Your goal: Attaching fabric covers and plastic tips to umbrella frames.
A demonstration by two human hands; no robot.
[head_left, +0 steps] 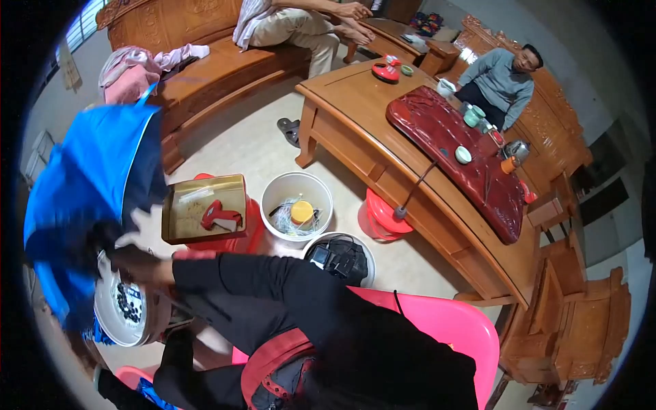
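Note:
My left arm in a black sleeve reaches across to the left. My left hand (140, 265) is blurred and closes on the lower edge of a big blue bag (89, 178), which hangs raised and tilted. Just below the hand sits a round white basin (109, 321) holding small dark pieces. My right hand is out of sight. A pink plastic chair (451, 324) is under my body at the lower right.
A gold tin tray (179, 232) with a red glue gun (220, 216) rests on a red stool. Beside it stand two white buckets (281, 188) (365, 249). A wooden tea table (355, 102) carries a red tea tray (437, 123). Two people sit behind it.

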